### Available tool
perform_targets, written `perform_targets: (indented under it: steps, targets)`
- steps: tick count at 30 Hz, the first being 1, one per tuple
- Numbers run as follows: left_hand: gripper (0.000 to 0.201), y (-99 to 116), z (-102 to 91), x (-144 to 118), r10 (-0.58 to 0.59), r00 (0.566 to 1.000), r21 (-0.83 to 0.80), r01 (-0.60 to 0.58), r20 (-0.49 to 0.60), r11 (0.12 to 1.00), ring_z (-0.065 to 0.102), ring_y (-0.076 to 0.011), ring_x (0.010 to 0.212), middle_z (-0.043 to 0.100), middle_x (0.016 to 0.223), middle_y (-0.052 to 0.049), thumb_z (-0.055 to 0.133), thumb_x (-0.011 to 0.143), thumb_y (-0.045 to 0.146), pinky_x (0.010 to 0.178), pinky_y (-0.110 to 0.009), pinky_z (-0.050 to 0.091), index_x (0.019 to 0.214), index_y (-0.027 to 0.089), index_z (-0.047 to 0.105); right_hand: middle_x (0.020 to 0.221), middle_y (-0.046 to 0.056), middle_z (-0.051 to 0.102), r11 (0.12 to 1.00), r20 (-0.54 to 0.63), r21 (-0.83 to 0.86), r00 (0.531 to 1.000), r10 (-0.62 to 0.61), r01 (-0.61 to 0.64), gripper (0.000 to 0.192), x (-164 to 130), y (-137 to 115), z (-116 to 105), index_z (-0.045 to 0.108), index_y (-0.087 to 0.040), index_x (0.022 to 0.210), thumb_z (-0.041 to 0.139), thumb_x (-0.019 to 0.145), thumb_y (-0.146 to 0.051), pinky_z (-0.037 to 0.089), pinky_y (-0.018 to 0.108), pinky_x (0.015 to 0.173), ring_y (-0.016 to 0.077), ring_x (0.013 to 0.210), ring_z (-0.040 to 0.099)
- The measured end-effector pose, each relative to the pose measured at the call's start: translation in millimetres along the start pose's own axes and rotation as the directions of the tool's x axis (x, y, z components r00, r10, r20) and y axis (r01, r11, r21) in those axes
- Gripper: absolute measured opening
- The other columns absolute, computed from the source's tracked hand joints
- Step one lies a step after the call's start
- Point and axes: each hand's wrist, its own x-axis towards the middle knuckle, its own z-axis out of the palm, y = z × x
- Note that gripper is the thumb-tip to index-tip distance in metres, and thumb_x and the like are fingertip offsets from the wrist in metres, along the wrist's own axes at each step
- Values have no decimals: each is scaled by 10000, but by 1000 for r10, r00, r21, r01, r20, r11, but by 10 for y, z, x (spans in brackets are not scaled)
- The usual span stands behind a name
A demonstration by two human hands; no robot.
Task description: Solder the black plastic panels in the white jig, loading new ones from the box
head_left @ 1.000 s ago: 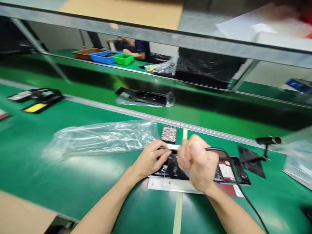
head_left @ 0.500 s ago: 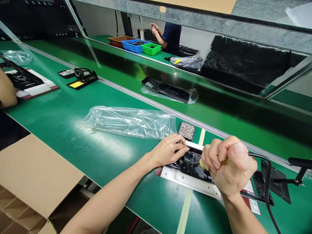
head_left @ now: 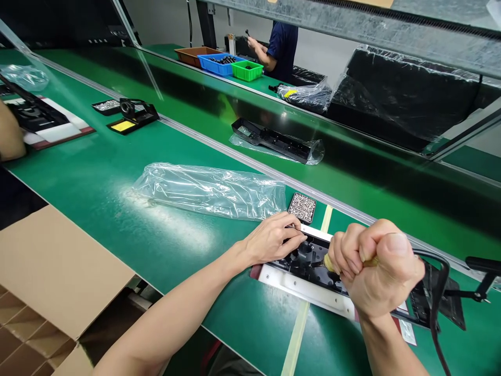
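A black plastic housing (head_left: 301,261) with small holes lies in a white fixture (head_left: 305,286). My left hand (head_left: 274,240) grips the housing's left end, its fingers bent over the far edge and the thumb close to the index finger. My right hand (head_left: 378,266) is a fist around a soldering iron, whose yellow handle (head_left: 329,262) shows below the fingers; its tip points down into the housing. A black cord (head_left: 437,292) runs from behind that fist. Just beyond the fixture sits a small tray of metal inserts (head_left: 302,207).
A clear plastic bag (head_left: 211,190) lies left of the fixture. Farther back are a bagged black part (head_left: 274,141) and an iron stand with yellow sponge (head_left: 131,117). Another stand (head_left: 450,297) is at right. A co-worker (head_left: 282,49) stands across the bench; another person's arm (head_left: 10,133) shows at left.
The view has shifted slightly. Both hands keep their grip, and the iron remains pointed into the housing. Across the bench, the co-worker's hands now hold up a small dark item.
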Motion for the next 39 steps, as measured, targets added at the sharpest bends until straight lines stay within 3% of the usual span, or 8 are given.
perform_targets:
  steps: [39]
  targets:
    - [332,10,-9,10,-4,1000,-4,4,-20,1000,633,-188,895,688,1041,-77,535,1064,268,854,-364,528,856,129,753,432,-61,356,1000,-27,24,1000,-4,4,446,18,-1,9,451,-187,571,623,937,-373,249,174,321,61,331,280]
